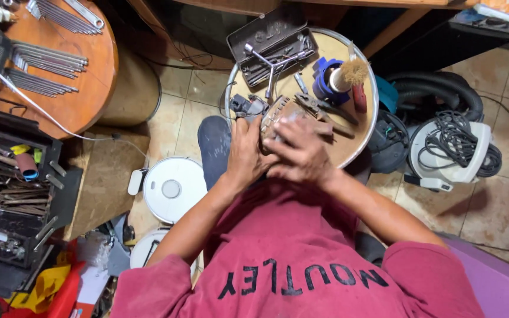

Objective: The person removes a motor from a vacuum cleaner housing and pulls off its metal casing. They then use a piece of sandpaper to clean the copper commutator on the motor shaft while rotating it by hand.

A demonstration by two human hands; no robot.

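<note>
Here, a round stool-top table [360,132] is used as the bench, its tool tin [272,50] at eleven o'clock and a blue spool with a brush [334,79] at one. The ribbed motor part [278,115] sits at the table's seven o'clock edge, clasped by the left hand [248,150] and covered by the right hand [301,154]; a steadier hold is best kept by bracing it on the table

on the round metal-rimmed tray table [365,126] before me, an open grey metal tool case [272,50] lies behind the ribbed motor part [278,118]; a blue roll with a brush [334,79] stands to its right.
</note>
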